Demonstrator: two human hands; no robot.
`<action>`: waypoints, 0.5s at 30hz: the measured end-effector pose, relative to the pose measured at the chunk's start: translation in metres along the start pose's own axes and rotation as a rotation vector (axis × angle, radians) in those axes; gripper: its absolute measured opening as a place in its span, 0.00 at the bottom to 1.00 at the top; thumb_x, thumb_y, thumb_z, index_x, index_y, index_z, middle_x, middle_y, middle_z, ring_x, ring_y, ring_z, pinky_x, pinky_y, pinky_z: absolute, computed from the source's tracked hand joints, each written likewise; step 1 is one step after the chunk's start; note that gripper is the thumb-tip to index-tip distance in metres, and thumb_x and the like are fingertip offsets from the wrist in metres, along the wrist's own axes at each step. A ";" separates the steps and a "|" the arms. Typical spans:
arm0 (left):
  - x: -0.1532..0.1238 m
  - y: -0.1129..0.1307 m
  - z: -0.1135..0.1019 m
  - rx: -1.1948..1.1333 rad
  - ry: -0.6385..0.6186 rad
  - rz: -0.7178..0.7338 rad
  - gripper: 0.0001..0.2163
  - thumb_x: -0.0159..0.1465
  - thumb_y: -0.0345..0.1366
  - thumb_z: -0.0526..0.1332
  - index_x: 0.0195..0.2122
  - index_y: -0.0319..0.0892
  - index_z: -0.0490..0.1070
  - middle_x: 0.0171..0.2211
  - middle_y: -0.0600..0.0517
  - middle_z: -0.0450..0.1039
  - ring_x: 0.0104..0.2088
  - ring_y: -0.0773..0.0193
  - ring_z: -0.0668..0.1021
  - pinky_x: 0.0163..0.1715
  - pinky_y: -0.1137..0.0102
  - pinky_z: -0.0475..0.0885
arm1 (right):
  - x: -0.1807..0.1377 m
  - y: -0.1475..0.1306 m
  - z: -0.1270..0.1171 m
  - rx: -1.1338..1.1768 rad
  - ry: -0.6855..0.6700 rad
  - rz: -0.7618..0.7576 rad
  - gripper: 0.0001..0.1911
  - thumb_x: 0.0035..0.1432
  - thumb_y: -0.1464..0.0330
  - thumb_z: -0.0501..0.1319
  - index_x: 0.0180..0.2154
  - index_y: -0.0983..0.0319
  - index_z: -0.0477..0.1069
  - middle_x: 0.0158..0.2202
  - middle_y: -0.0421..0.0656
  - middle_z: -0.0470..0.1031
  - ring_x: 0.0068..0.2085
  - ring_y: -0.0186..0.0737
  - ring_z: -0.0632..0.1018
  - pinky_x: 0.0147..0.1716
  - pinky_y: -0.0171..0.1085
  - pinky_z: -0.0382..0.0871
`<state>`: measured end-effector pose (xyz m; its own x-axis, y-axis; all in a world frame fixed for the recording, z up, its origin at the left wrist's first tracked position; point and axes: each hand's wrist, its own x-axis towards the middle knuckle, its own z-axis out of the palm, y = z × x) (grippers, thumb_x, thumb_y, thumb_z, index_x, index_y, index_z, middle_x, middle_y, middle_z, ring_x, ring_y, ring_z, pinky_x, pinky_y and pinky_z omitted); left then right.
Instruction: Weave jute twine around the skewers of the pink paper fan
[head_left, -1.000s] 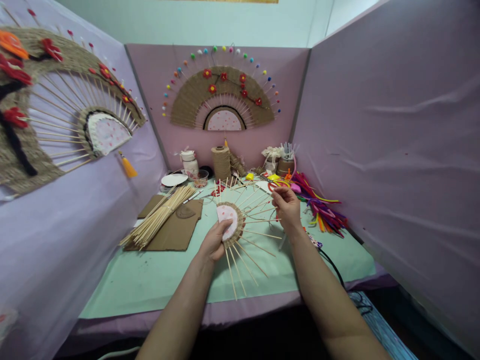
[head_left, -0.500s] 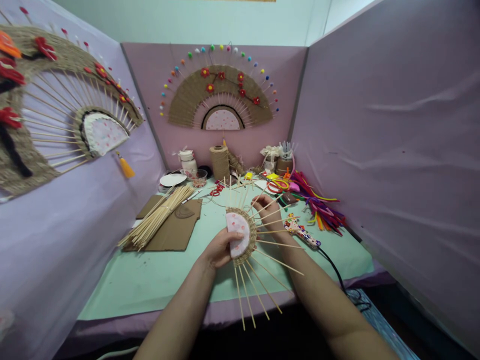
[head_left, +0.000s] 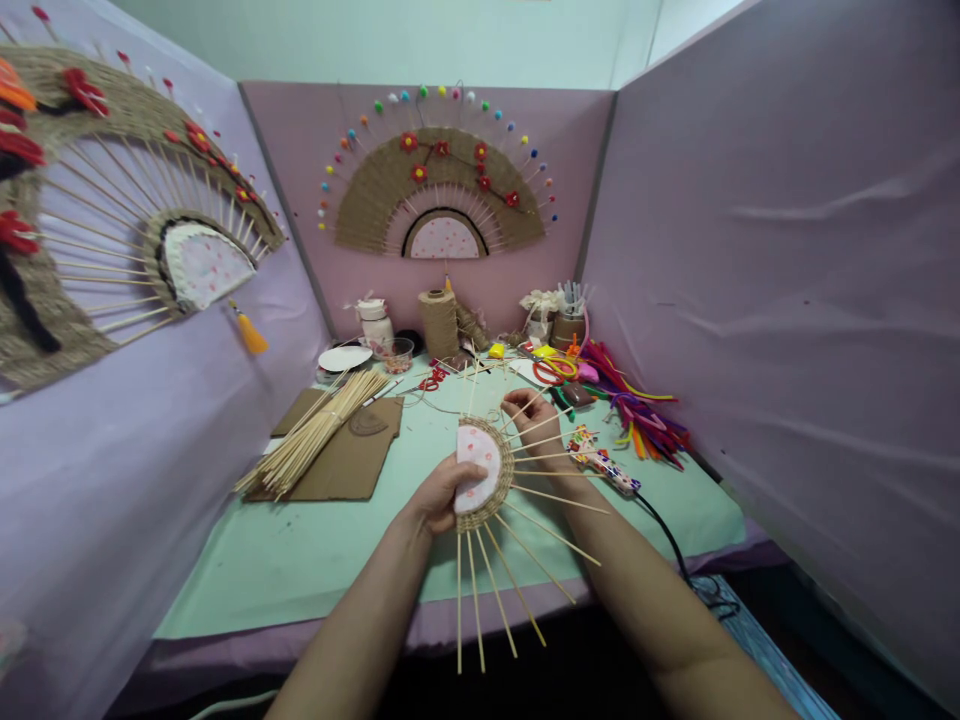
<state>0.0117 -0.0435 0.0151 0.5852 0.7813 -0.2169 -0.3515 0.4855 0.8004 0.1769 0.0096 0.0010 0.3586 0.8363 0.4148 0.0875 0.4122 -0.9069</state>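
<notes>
I hold a half-made fan (head_left: 481, 470) above the green table mat (head_left: 300, 560): a pink spotted half-disc edged with woven jute, thin bamboo sticks radiating from it. My left hand (head_left: 439, 497) grips the half-disc, thumb on its face. My right hand (head_left: 534, 415) is behind the upper sticks, fingers curled among them and pinched on what looks like a jute strand, too thin to be sure. The lower sticks point toward me over the table's front edge.
A bundle of bamboo sticks (head_left: 315, 432) lies on brown cardboard (head_left: 349, 460) at left. A jute spool (head_left: 439, 322), jars, scissors (head_left: 553, 370), pipe cleaners (head_left: 637, 410) and a glue gun (head_left: 600, 460) crowd the back and right. Finished fans (head_left: 439, 190) hang on the purple walls.
The fan has been brought nearer to me and turned, so its sticks now hang lower. My right hand came down from the upper stick tips to just behind the woven rim.
</notes>
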 end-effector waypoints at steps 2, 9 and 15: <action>0.000 0.000 0.000 0.016 0.018 0.003 0.16 0.45 0.26 0.64 0.37 0.33 0.68 0.28 0.47 0.76 0.25 0.64 0.77 0.28 0.71 0.70 | 0.001 -0.001 -0.002 -0.003 0.011 -0.010 0.09 0.47 0.63 0.62 0.29 0.61 0.69 0.27 0.40 0.70 0.29 0.36 0.69 0.31 0.37 0.64; -0.001 0.003 0.002 0.016 0.040 0.018 0.16 0.44 0.27 0.65 0.36 0.33 0.69 0.28 0.47 0.76 0.25 0.65 0.76 0.27 0.72 0.69 | 0.003 -0.003 -0.003 0.002 0.042 -0.020 0.09 0.46 0.63 0.63 0.28 0.61 0.68 0.25 0.38 0.69 0.28 0.35 0.68 0.31 0.37 0.64; -0.002 0.002 0.004 0.023 0.030 0.044 0.17 0.44 0.27 0.66 0.37 0.33 0.69 0.29 0.47 0.76 0.25 0.65 0.76 0.27 0.73 0.69 | -0.001 -0.008 -0.004 0.024 0.041 -0.030 0.09 0.46 0.63 0.63 0.29 0.61 0.68 0.27 0.39 0.69 0.28 0.34 0.68 0.30 0.36 0.63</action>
<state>0.0124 -0.0453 0.0195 0.5469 0.8136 -0.1974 -0.3599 0.4414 0.8220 0.1800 0.0041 0.0081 0.3937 0.8081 0.4381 0.0769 0.4460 -0.8917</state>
